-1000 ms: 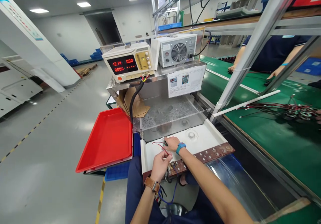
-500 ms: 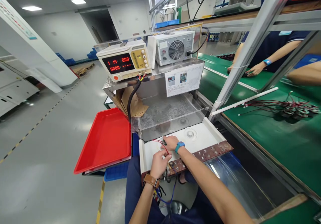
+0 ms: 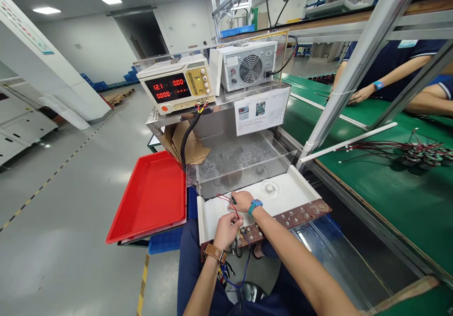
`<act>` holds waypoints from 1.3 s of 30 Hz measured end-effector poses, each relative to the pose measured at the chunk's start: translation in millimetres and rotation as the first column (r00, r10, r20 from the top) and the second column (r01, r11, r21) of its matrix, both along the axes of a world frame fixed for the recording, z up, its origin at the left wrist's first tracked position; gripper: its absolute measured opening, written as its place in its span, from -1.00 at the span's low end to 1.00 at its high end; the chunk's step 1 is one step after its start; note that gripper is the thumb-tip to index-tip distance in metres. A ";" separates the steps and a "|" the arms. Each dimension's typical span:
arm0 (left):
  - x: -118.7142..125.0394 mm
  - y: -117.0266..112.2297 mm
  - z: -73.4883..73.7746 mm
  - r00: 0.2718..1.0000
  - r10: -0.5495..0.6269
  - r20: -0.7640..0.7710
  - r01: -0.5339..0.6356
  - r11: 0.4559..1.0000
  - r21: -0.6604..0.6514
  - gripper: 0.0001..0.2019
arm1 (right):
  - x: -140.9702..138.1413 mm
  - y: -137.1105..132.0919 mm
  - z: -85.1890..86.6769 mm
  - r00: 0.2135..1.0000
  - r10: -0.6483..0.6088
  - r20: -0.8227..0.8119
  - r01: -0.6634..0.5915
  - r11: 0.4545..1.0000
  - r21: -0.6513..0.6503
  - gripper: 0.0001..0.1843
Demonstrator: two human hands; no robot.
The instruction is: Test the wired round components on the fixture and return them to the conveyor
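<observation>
My left hand (image 3: 227, 230) is closed in a pinch on the end of a red wire (image 3: 234, 207), low over the front edge of the white tray (image 3: 208, 212). Just beyond it, my right hand (image 3: 242, 201) grips a small dark part (image 3: 232, 200) from which red wire loops out. Most of that part is hidden by the fingers. Below my left hand runs a brown strip (image 3: 288, 219) with rows of metal eyelets. Clips and a blue wire (image 3: 245, 271) hang from its left end.
A power supply (image 3: 174, 82) with a red display stands on the metal shelf beside a grey fan-cooled unit (image 3: 249, 66). On the left lies a red tray (image 3: 148, 198). Wired parts (image 3: 424, 153) lie on the green table (image 3: 389, 198); another person's hand (image 3: 361, 94) is farther back.
The power supply's upper left reading has changed to 12.1. My hands stay almost in place on the wire and the small part. The other person's hands have shifted slightly.
</observation>
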State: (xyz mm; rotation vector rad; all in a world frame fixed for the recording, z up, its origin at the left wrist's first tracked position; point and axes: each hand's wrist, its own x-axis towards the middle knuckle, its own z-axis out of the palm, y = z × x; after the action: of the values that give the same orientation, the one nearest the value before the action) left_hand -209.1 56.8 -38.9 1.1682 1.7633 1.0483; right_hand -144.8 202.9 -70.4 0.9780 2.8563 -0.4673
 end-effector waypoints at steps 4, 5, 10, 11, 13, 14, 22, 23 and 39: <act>0.4 -1.2 -0.7 1.000 0.005 -0.001 -0.005 1.000 0.009 -0.85 | 0.0 -1.2 1.0 1.000 -0.009 -0.001 0.009 1.000 0.003 -0.46; 0.3 -1.4 -1.2 1.000 0.006 -0.002 -0.006 1.000 0.012 -0.85 | 0.0 -1.4 1.2 1.000 -0.010 0.000 0.010 1.000 0.004 -0.46; -0.7 -1.8 -4.0 1.000 0.013 0.005 -0.013 1.000 0.024 -0.83 | 0.4 -2.3 2.3 1.000 -0.018 0.000 0.018 1.000 0.002 -0.47; -0.8 -1.7 -4.4 1.000 0.013 0.007 -0.013 1.000 0.027 -0.82 | 0.4 -2.4 2.6 1.000 -0.019 0.000 0.019 1.000 0.000 -0.47; -0.6 -1.5 -4.6 1.000 0.011 0.008 -0.011 0.999 0.030 -0.81 | 0.5 -2.4 3.4 1.000 -0.018 0.000 0.018 1.000 -0.004 -0.47; -0.4 -1.4 -4.4 1.000 0.010 0.006 -0.010 1.000 0.030 -0.82 | 0.6 -2.4 3.9 1.000 -0.017 0.002 0.017 1.000 -0.006 -0.46; 1.0 -1.0 -1.9 1.000 0.015 -0.005 -0.015 1.000 0.015 -0.84 | 0.7 -1.5 4.8 1.000 -0.009 -0.003 0.009 1.000 -0.008 -0.48; 1.1 -1.1 -1.7 1.000 0.017 -0.006 -0.017 1.000 0.012 -0.84 | 0.5 -1.6 4.6 1.000 -0.007 -0.001 0.007 1.000 -0.015 -0.48; 2.3 -3.1 5.5 1.000 0.023 -0.014 -0.023 1.000 0.002 -0.84 | -1.3 -2.2 2.1 1.000 -0.026 -0.005 0.026 0.999 -0.031 -0.49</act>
State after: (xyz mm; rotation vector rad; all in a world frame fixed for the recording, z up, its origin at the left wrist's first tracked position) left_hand -206.8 53.7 -33.4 1.1622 1.7907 1.0579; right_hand -146.1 200.7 -68.2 1.0118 2.8356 -0.5154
